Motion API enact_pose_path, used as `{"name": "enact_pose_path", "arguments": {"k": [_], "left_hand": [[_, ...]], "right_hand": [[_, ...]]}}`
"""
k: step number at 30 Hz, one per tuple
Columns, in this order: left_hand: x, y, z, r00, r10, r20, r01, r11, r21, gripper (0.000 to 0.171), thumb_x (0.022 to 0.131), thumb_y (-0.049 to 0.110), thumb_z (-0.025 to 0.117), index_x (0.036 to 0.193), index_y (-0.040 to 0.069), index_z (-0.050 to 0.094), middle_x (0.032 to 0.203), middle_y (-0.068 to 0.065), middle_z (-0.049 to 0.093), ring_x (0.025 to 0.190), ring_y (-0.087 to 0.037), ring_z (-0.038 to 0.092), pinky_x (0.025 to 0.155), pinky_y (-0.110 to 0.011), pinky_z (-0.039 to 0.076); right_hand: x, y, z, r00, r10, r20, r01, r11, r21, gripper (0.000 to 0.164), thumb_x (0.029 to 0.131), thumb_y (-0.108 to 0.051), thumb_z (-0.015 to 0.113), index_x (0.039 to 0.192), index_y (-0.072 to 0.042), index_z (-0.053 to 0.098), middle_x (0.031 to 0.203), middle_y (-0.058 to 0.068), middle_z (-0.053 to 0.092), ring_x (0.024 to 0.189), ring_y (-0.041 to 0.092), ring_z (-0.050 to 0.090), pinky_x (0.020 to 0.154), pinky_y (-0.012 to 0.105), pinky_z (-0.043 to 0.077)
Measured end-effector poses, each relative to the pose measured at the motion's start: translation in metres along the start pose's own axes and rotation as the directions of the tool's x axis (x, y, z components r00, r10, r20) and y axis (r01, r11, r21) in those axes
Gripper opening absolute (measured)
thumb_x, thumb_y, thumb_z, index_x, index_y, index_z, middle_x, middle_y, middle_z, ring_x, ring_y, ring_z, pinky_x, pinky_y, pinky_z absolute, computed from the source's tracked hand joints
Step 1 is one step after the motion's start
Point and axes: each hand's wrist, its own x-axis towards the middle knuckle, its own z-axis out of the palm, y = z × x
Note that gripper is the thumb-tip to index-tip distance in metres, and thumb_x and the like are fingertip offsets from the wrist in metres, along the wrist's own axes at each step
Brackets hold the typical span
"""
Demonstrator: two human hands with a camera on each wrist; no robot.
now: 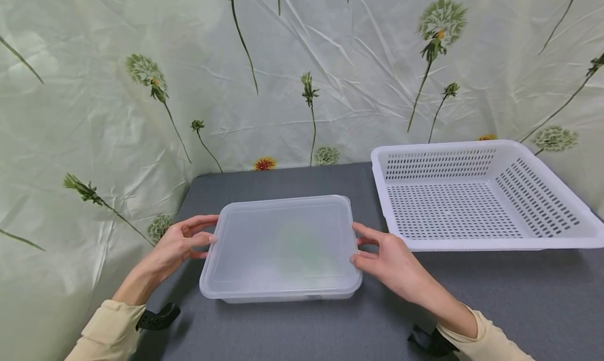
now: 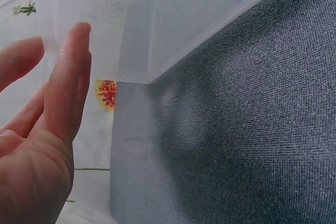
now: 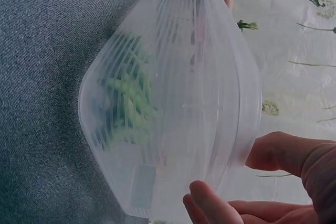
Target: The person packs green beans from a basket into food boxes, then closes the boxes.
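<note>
A translucent plastic food container with a frosted lid sits on the grey cloth between my two hands. Through its ribbed wall, in the right wrist view, a bunch of green pieces shows blurred; I cannot tell what they are. My left hand is at the container's left side, its fingers fairly straight and its thumb by the lid's edge. At the right side, my right hand touches the rim with thumb and fingertips, the fingers extended along the wall.
A white perforated plastic basket stands at the right, behind my right hand. Grey cloth covers the table. A pale sheet printed with dandelions hangs behind and on the left. Black straps circle both wrists.
</note>
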Motion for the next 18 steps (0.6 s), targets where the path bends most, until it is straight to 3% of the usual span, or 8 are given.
{"name": "enact_pose_path", "arguments": {"k": [5,10,13,15,18], "left_hand": [[0.003,0.000,0.002,1.000,0.014,-0.004,-0.014,1.000,0.025,0.058,0.096,0.010,0.065,0.147,0.004,0.040,0.141,-0.006,0.052,0.111,-0.018,0.063,0.084,-0.047,0.054],[0.004,0.002,0.003,1.000,0.015,-0.011,-0.014,0.997,0.077,0.060,0.094,0.014,0.068,0.147,0.005,0.041,0.141,-0.012,0.051,0.107,-0.020,0.065,0.083,-0.046,0.055],[0.004,0.006,0.006,1.000,0.022,-0.017,-0.020,0.993,0.119,0.061,0.094,0.014,0.068,0.147,0.005,0.041,0.142,-0.016,0.049,0.106,-0.020,0.065,0.081,-0.044,0.056],[0.004,0.010,0.009,0.999,0.027,-0.026,-0.023,0.987,0.161,0.060,0.094,0.015,0.068,0.147,0.005,0.041,0.142,-0.019,0.048,0.107,-0.024,0.064,0.080,-0.044,0.056],[0.006,0.015,0.018,0.997,0.076,-0.031,-0.061,0.941,0.332,0.059,0.098,0.019,0.064,0.149,0.007,0.039,0.148,-0.021,0.040,0.121,-0.035,0.055,0.086,-0.050,0.053]], "right_hand": [[0.000,0.002,-0.001,0.999,-0.043,-0.002,0.043,0.999,0.000,0.066,0.088,-0.008,0.069,0.147,0.001,0.041,0.144,0.022,0.047,0.111,0.028,0.065,0.085,0.029,0.055],[0.000,0.004,0.000,0.999,-0.051,0.005,0.051,0.999,-0.010,0.066,0.089,-0.004,0.067,0.148,0.002,0.039,0.141,0.025,0.048,0.111,0.027,0.064,0.084,0.029,0.055],[0.000,0.006,0.003,0.994,-0.106,-0.006,0.104,0.986,-0.131,0.065,0.090,-0.006,0.067,0.148,0.000,0.040,0.147,0.022,0.043,0.118,0.029,0.060,0.089,0.034,0.053],[0.001,0.006,0.005,0.980,-0.200,-0.022,0.186,0.943,-0.277,0.062,0.091,-0.010,0.068,0.148,-0.002,0.042,0.153,0.018,0.037,0.128,0.030,0.052,0.096,0.041,0.049],[0.006,0.008,0.010,0.929,-0.367,-0.047,0.298,0.817,-0.493,0.058,0.094,-0.016,0.067,0.146,-0.003,0.044,0.157,0.015,0.029,0.140,0.031,0.036,0.104,0.051,0.040]]}}
